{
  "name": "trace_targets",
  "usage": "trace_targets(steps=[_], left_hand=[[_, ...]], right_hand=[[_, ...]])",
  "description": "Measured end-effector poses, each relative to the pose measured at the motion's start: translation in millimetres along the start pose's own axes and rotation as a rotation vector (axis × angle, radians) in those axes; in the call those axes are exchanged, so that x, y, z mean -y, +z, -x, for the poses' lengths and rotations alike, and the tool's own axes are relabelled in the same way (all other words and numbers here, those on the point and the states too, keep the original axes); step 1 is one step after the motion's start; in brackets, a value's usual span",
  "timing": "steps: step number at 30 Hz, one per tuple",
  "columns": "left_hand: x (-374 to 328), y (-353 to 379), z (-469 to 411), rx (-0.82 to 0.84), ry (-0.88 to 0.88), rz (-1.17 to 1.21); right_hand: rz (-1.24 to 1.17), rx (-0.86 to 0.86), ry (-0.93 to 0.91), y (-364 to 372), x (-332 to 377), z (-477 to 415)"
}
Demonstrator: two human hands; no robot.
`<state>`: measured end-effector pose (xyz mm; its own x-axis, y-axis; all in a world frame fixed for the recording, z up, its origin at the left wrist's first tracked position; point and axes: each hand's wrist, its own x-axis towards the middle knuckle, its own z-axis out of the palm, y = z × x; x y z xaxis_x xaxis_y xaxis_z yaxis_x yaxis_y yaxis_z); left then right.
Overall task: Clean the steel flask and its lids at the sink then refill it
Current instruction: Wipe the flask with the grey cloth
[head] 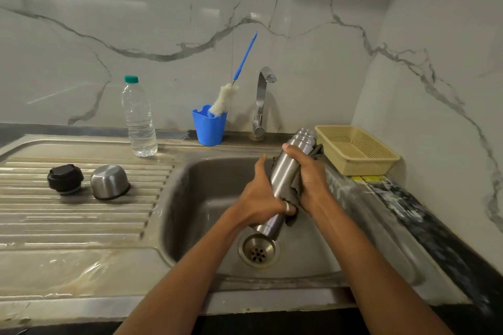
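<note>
The steel flask (285, 171) is held tilted over the sink basin (206, 198), its open threaded neck pointing up to the right. My left hand (261, 196) grips its lower body. My right hand (307, 174) wraps a grey cloth (295, 193) around the flask's upper body, thumb across the steel. The black inner lid (65, 179) and the steel cup lid (109, 181), upside down, lie on the ribbed drainboard at the left.
A capped plastic water bottle (139, 119) stands behind the drainboard. A blue cup (209, 125) holds a bottle brush (231, 84). The tap (261, 100) is off. A beige basket (356, 149) sits right of the sink. The drain (258, 250) lies below the flask.
</note>
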<state>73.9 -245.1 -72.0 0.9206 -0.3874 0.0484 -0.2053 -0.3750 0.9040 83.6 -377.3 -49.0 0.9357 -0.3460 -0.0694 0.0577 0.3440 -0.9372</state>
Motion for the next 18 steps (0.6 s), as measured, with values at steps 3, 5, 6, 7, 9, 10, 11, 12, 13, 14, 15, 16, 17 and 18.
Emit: trace_targets(steps=[3,5,6,7,9,10,11,12,13,14,15,16,17,18], left_hand=[[-0.2,-8.7,0.4,0.041,-0.043,0.074],[-2.7,-5.6,3.2,-0.032,-0.040,-0.115],[-2.5,0.5,4.3,-0.076,-0.026,-0.275],[-2.1,8.2,6.5,-0.117,-0.008,-0.444],[-2.8,20.0,9.1,-0.197,0.015,-0.631],[-1.7,22.0,7.0,-0.227,0.022,-0.651],[-1.0,20.6,4.1,-0.237,0.034,-0.641],[0.2,15.8,1.0,-0.224,0.043,-0.580],[2.2,8.8,-2.1,-0.187,0.048,-0.453],[3.8,0.9,-4.4,-0.118,0.040,-0.275],[5.7,-5.7,-5.1,-0.035,0.031,-0.093],[7.4,-10.4,-5.2,0.022,0.022,0.035],[7.6,-12.8,-4.8,0.036,0.017,0.079],[6.0,-12.7,-3.6,0.020,0.005,0.053]], right_hand=[[0.029,0.015,0.029,6.3,-0.5,0.4],[0.070,-0.090,0.008,11.0,-3.8,-0.4],[0.074,-0.154,-0.014,13.2,-6.8,-0.8],[0.069,-0.204,-0.045,14.6,-9.2,-0.2],[0.060,-0.228,-0.080,16.2,-11.0,-0.5],[0.053,-0.207,-0.081,15.6,-9.0,-0.4],[0.042,-0.165,-0.066,14.0,-6.8,-0.3],[0.021,-0.109,-0.046,11.6,-4.7,0.4],[0.000,-0.054,-0.036,8.9,-3.5,0.0],[-0.020,-0.006,-0.034,7.1,-2.6,-0.1],[-0.027,0.031,-0.040,6.3,-2.4,0.1],[-0.020,0.041,-0.041,7.3,-2.7,0.0],[-0.006,0.026,-0.039,9.6,-2.0,1.0],[0.005,-0.010,-0.032,12.6,-1.3,1.9]])
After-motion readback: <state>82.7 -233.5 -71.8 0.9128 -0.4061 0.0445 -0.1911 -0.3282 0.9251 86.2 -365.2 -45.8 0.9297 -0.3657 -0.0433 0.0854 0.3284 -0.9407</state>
